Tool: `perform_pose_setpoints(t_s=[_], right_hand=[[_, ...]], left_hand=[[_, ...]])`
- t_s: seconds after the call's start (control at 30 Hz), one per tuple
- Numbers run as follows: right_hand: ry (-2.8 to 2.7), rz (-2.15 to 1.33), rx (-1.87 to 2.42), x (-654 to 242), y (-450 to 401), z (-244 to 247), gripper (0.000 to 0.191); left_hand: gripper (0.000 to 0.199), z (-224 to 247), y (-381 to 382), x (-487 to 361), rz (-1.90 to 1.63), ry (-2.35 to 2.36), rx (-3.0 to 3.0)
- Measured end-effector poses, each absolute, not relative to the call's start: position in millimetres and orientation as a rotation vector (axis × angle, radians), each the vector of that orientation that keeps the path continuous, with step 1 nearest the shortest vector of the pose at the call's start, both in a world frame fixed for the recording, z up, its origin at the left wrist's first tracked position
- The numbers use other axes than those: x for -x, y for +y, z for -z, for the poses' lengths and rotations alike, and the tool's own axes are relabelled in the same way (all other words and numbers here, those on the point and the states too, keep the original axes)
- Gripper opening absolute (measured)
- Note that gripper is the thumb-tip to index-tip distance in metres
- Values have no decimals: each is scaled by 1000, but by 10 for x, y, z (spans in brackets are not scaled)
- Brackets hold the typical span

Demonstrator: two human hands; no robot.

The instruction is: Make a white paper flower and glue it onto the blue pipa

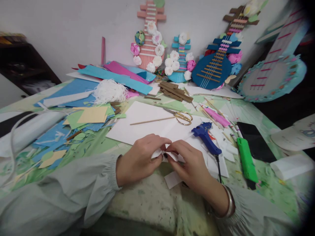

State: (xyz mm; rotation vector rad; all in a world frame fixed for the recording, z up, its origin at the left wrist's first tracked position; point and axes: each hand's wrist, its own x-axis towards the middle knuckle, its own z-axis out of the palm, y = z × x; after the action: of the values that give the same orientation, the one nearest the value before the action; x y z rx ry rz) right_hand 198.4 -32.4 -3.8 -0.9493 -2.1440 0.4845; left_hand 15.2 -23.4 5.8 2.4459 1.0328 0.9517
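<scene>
Close together above the table's near edge, my left hand (pixel 145 156) and my right hand (pixel 188 162) pinch a small piece of white paper (pixel 169 155) between thumbs and fingers. Part of the paper is hidden behind the fingers. Below my right hand a pale paper strip (pixel 173 179) hangs or lies; I cannot tell which. A white sheet (pixel 128 127) lies just beyond the hands, with gold-handled scissors (pixel 183 118) and a thin wooden stick (pixel 151 121) on it. To the right of my right hand rests a blue glue gun (pixel 206 136).
Decorated paper lutes, one of them dark blue (pixel 211 68), lean along the wall. At left are a white yarn heap (pixel 110 91) and coloured paper scraps (pixel 92 114). A green utility knife (pixel 246 160), black phone (pixel 256 141) and white paper scraps (pixel 225 142) lie at right.
</scene>
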Motion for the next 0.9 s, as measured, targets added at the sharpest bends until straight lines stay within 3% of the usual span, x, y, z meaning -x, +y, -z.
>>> perform_pose_setpoints(t_s=[0.67, 0.9], right_hand=[[-1950, -463, 1228, -1866, -361, 36, 7], [-1901, -470, 1258, -1887, -338, 26, 4]], left_hand=[[59, -43, -259, -206, -954, 982, -2542], [31, -86, -248, -174, -1035, 1016, -2493]])
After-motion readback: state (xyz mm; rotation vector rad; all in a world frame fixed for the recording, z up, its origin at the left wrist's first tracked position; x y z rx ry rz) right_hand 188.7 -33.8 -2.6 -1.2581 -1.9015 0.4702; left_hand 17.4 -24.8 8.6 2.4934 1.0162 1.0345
